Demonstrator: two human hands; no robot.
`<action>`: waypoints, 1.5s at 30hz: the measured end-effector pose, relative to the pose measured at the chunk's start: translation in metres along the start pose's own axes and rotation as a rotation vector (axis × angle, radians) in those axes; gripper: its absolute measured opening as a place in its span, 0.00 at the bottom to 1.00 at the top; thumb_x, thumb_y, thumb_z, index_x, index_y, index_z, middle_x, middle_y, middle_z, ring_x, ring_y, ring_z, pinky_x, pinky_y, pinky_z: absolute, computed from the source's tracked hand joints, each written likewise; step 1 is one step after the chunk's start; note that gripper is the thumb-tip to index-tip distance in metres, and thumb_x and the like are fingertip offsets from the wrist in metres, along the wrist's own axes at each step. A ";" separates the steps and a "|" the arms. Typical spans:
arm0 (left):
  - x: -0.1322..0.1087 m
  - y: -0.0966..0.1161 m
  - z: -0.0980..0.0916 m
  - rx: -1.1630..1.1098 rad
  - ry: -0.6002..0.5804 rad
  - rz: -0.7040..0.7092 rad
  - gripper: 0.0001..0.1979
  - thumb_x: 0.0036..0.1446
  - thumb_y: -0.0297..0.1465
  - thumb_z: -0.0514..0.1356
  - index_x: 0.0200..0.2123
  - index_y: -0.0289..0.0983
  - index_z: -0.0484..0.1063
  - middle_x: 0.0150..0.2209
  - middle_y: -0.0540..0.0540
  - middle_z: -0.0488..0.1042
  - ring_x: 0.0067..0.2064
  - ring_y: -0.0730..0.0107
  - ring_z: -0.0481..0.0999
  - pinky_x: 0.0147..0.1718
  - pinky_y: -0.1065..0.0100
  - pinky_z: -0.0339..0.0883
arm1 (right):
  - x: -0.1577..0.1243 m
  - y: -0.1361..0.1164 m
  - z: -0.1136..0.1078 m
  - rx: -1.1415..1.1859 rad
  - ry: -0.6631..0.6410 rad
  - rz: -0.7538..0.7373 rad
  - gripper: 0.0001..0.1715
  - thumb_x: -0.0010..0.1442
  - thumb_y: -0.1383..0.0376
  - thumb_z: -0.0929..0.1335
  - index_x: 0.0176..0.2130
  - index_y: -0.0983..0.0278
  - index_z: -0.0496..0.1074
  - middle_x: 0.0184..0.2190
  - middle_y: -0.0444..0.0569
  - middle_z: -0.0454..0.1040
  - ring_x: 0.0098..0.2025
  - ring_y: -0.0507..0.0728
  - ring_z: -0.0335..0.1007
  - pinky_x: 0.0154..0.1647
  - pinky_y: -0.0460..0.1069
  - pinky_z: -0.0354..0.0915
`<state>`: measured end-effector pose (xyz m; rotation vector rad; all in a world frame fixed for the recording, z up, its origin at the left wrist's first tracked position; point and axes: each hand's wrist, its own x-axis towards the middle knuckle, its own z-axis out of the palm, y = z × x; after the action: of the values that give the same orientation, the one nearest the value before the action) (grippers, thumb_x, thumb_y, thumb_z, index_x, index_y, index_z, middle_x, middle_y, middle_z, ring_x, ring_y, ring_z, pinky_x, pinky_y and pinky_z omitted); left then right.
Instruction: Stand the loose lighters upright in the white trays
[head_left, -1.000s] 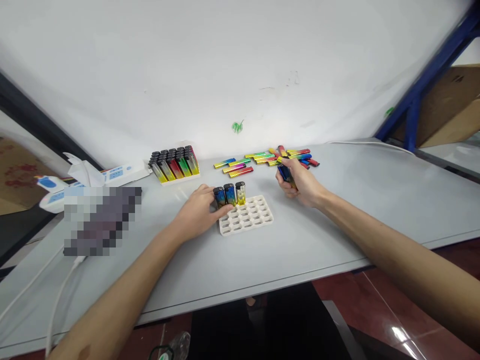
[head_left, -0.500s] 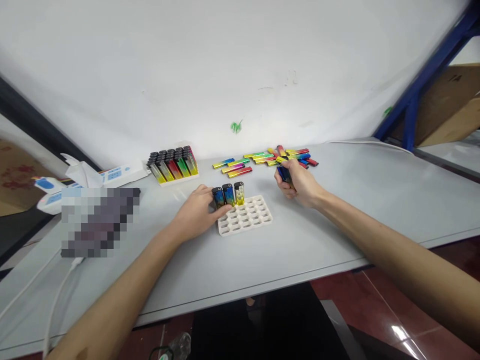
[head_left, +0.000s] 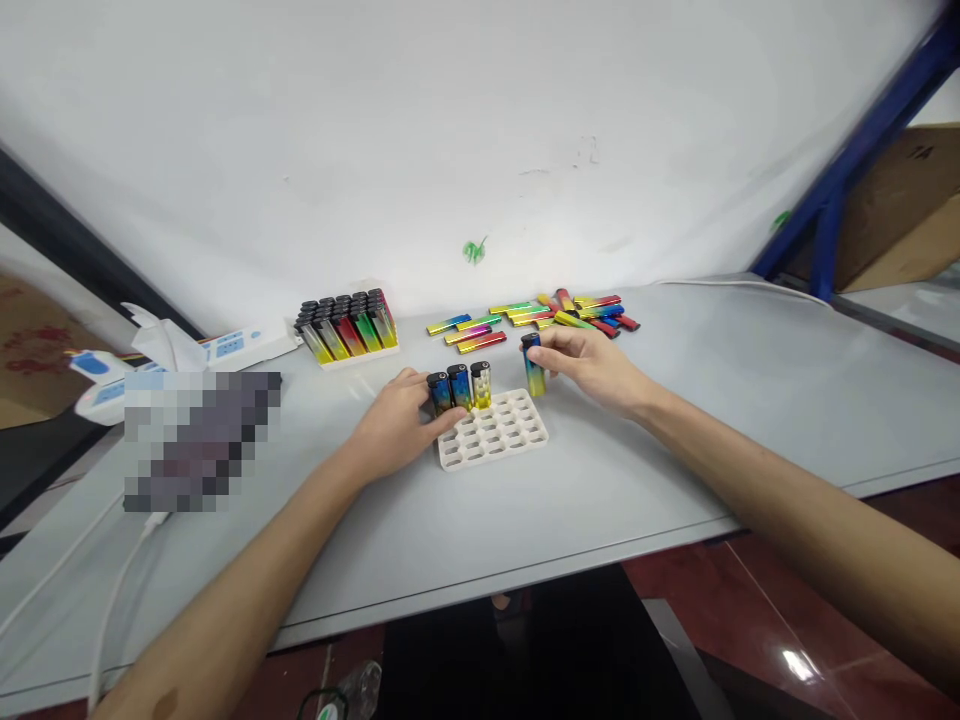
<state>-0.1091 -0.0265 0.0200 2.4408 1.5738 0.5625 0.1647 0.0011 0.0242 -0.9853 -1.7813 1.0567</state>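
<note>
A white slotted tray (head_left: 495, 436) lies on the grey table (head_left: 525, 500). Three lighters (head_left: 459, 388) stand upright in its far row. My left hand (head_left: 394, 428) rests against the tray's left end, fingers curled by the leftmost lighter. Just above the tray's far right corner, my right hand (head_left: 592, 365) pinches a blue-and-yellow lighter (head_left: 533, 365) and holds it upright. Behind that hand lies a pile of loose coloured lighters (head_left: 540, 318).
A second tray filled with lighters (head_left: 347, 329) stands at the back left. White and blue devices (head_left: 225, 348) and a blurred patch (head_left: 199, 435) lie at the left, with white cables (head_left: 112, 600) running to the front edge. Blue frame (head_left: 855, 150) and cardboard boxes (head_left: 900, 210) stand at right.
My right hand has come left from the loose pile with one lighter, now upright over the tray's far right corner. My left hand has stayed at the tray.
</note>
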 end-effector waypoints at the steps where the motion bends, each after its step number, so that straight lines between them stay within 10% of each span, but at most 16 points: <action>1: 0.000 0.000 0.000 -0.005 -0.001 0.010 0.17 0.60 0.46 0.60 0.27 0.39 0.71 0.31 0.45 0.71 0.41 0.57 0.71 0.40 0.58 0.67 | 0.000 0.000 0.001 0.023 -0.007 -0.015 0.16 0.62 0.52 0.71 0.35 0.62 0.75 0.34 0.45 0.73 0.37 0.53 0.67 0.41 0.50 0.66; 19: 0.001 0.005 0.002 -0.042 -0.026 0.043 0.17 0.60 0.45 0.61 0.26 0.39 0.70 0.31 0.46 0.71 0.40 0.58 0.71 0.40 0.58 0.67 | -0.004 -0.005 0.006 -0.463 -0.091 -0.183 0.20 0.70 0.51 0.62 0.37 0.60 0.75 0.37 0.49 0.77 0.39 0.57 0.72 0.40 0.52 0.64; 25: 0.001 0.003 -0.002 -0.028 -0.042 0.028 0.18 0.59 0.47 0.61 0.25 0.39 0.71 0.30 0.46 0.70 0.41 0.57 0.71 0.40 0.58 0.67 | 0.004 0.016 -0.044 -1.041 0.296 0.146 0.17 0.66 0.53 0.64 0.39 0.62 0.76 0.44 0.60 0.75 0.51 0.69 0.69 0.46 0.59 0.64; 29: 0.001 0.002 -0.002 -0.029 -0.043 0.043 0.20 0.59 0.47 0.61 0.24 0.39 0.70 0.30 0.45 0.70 0.41 0.57 0.71 0.41 0.58 0.67 | 0.002 0.030 -0.076 -1.220 0.254 0.386 0.16 0.59 0.52 0.69 0.38 0.62 0.77 0.42 0.61 0.76 0.45 0.69 0.72 0.37 0.57 0.66; 37: 0.001 0.001 0.000 -0.042 -0.027 0.049 0.20 0.59 0.48 0.61 0.24 0.40 0.67 0.31 0.46 0.71 0.41 0.58 0.70 0.41 0.58 0.68 | 0.003 0.030 -0.070 -1.006 0.262 0.308 0.13 0.53 0.53 0.72 0.28 0.59 0.71 0.32 0.51 0.78 0.35 0.63 0.74 0.32 0.54 0.64; 45: 0.002 -0.002 0.002 -0.039 -0.036 0.045 0.21 0.59 0.49 0.60 0.23 0.40 0.66 0.31 0.45 0.70 0.41 0.57 0.70 0.41 0.58 0.67 | -0.001 0.003 -0.046 0.000 0.262 0.123 0.19 0.65 0.47 0.67 0.41 0.58 0.61 0.35 0.46 0.79 0.39 0.58 0.76 0.38 0.54 0.70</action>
<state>-0.1087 -0.0234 0.0179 2.4493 1.4837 0.5474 0.2075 0.0136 0.0350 -1.1880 -1.5241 0.9533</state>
